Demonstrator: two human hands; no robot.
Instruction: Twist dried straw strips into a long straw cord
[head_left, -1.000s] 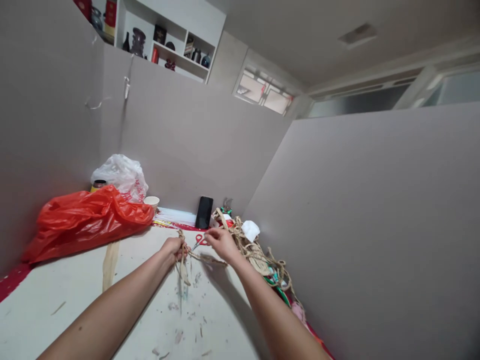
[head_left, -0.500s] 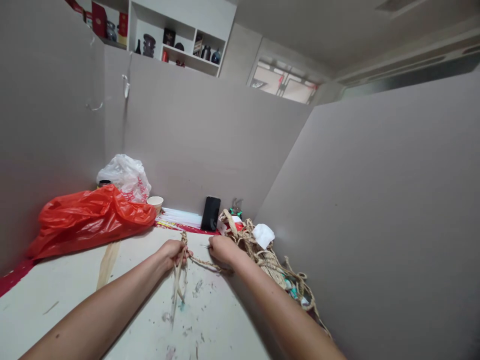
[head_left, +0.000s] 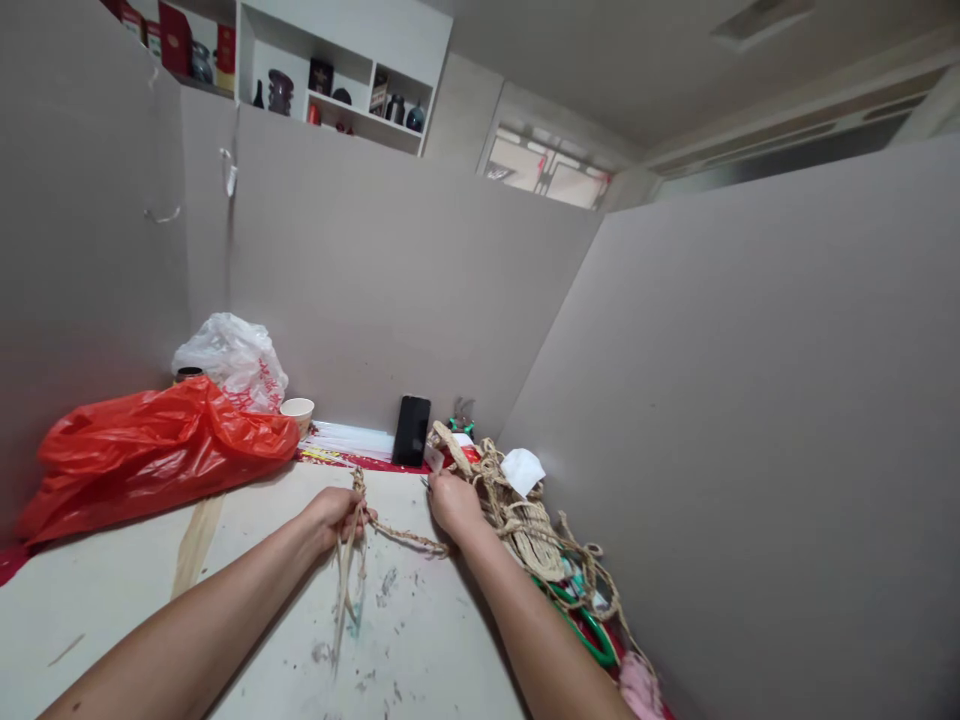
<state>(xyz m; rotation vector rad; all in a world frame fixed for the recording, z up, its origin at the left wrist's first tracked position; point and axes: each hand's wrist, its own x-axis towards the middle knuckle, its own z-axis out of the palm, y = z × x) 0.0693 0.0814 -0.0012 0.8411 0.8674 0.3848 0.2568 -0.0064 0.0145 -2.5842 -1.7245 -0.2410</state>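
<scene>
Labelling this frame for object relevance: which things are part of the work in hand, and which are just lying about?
In use:
left hand, closed on the straw strips
right hand
twisted cord, running between the hands

Lying about:
red bag
white bag
paper cup
phone
rope pile
table
</scene>
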